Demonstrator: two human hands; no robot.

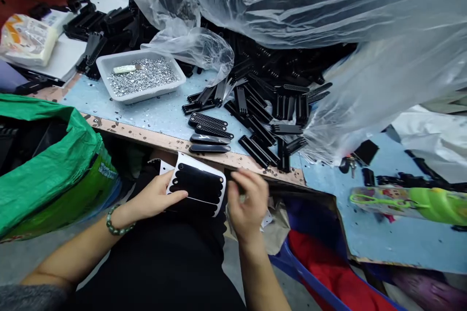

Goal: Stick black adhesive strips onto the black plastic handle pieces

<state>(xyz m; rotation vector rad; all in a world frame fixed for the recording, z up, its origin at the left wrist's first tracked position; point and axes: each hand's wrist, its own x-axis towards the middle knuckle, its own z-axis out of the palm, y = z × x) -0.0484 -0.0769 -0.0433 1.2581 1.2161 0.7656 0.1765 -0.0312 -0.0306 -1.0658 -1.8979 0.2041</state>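
The left hand (151, 199) clamps a white sheet of black strips (195, 184), thumb (177, 196) on top; the right hand (248, 209) draws its fingertips (241, 177) together, what they hold too small to tell.

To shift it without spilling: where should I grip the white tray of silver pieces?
Grip the white tray by its front rim, coming from the near side, fingers under the flared lip. That side faces the blue worktop, while black parts and a clear plastic bag crowd the far side.
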